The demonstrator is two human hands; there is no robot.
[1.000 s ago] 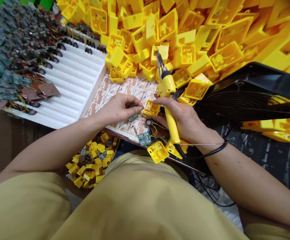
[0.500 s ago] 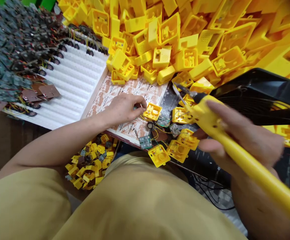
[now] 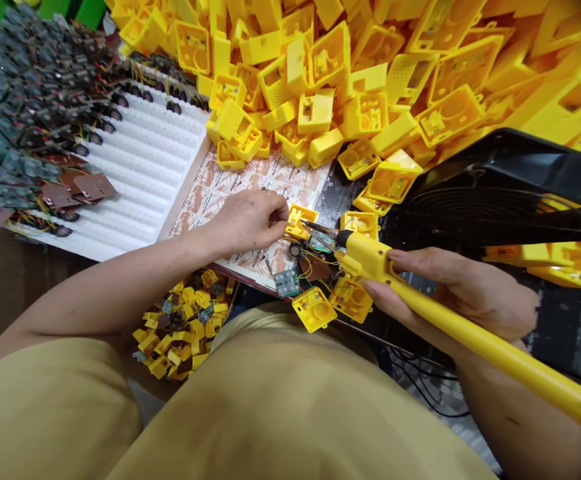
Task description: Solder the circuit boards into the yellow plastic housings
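Observation:
My right hand (image 3: 463, 293) is wrapped round a yellow soldering iron (image 3: 370, 257) with a thin metal guide beside its tip. The tip reaches into a small open yellow plastic case (image 3: 301, 222) on the patterned sheet. At the left edge of that case, my left hand (image 3: 253, 217) has thumb and forefinger pinched together; what is between them is too small to make out. Just below the case are a round black speaker-like part (image 3: 295, 249), thin yellow wires and a green circuit board (image 3: 287, 283). More open cases (image 3: 314, 309) lie near the table's front edge.
A large heap of yellow cases (image 3: 315, 67) spreads across the back. Circuit boards with wires (image 3: 35, 100) are piled on a ridged white foam tray (image 3: 145, 160) at left. A black fan-like housing (image 3: 470, 193) stands at right. Below the table edge sits a pile of wired yellow cases (image 3: 180, 327).
My right hand has brought the soldering iron left and down, so its tip is now at the yellow case. My left hand stays pinched by the case.

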